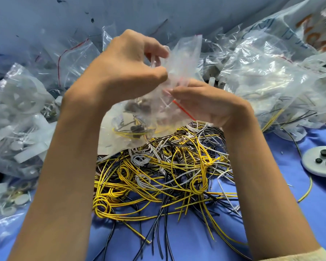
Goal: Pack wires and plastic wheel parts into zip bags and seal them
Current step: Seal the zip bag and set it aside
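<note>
Sealing step, by the look — loaded bag held just above wire pile, mouth pinched by left hand and right hand. Next — press red zip closed, end to end.

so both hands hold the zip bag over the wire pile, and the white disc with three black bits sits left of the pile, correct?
One thing is off: the white disc with the black bits sits right of the wire pile, not left, as the head view shows. The rest stands: left hand and right hand both hold the zip bag over the pile.
</note>
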A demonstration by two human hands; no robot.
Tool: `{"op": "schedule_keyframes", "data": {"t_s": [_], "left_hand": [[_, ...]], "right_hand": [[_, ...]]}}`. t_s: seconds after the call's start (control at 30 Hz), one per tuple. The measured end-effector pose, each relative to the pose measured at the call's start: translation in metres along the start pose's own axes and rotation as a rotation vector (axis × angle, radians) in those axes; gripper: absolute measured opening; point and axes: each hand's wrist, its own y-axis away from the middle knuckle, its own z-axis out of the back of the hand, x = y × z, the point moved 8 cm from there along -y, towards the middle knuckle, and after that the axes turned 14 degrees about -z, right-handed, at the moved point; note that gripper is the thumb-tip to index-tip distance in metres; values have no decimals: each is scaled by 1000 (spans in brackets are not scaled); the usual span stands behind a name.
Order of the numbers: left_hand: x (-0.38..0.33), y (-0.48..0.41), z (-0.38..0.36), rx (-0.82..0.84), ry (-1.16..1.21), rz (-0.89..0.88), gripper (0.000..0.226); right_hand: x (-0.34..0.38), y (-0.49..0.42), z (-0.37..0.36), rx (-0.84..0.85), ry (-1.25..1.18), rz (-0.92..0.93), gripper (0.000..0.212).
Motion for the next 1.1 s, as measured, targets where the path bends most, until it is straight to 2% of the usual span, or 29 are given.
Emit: {"op": "schedule_keyframes", "data": {"t_s": [0.07, 0.13, 0.3, 0.4, 0.63, 0.7, 0.77, 0.83, 1.0, 1.1], "left_hand": [[-2, 1, -1, 0, 17, -4, 36], [-5, -1, -7, 31, 15, -25, 39], [-4, -6, -19, 72, 10, -32, 41], [-6, -7, -22, 76, 1, -43, 41], [-18, -7, -31, 107, -43, -80, 50], [-17, -7, -32, 114, -34, -79, 46], [-13, -8, -29, 101, -6, -65, 40], [-8, -7, -25, 91, 11, -48, 40], [-2, -6, -17, 46, 0, -17, 38], [-3, -7, -19, 52, -7, -25, 37]], "right_hand": [[-6, 3, 3, -69, 254, -86, 18], [-7, 6, 7, -120, 406, -127, 20], [1, 10, 21, -222, 390, -88, 9], [-1, 6, 15, -226, 398, -99, 18], [-12, -10, 5, -307, 972, -210, 13], [-9, -11, 4, -329, 1053, -200, 11], [-3, -11, 6, -364, 991, -188, 13], [5, -6, 9, -397, 889, -159, 23], [9, 11, 9, -235, 429, -98, 24], [7, 9, 13, -249, 409, -75, 24]]}}
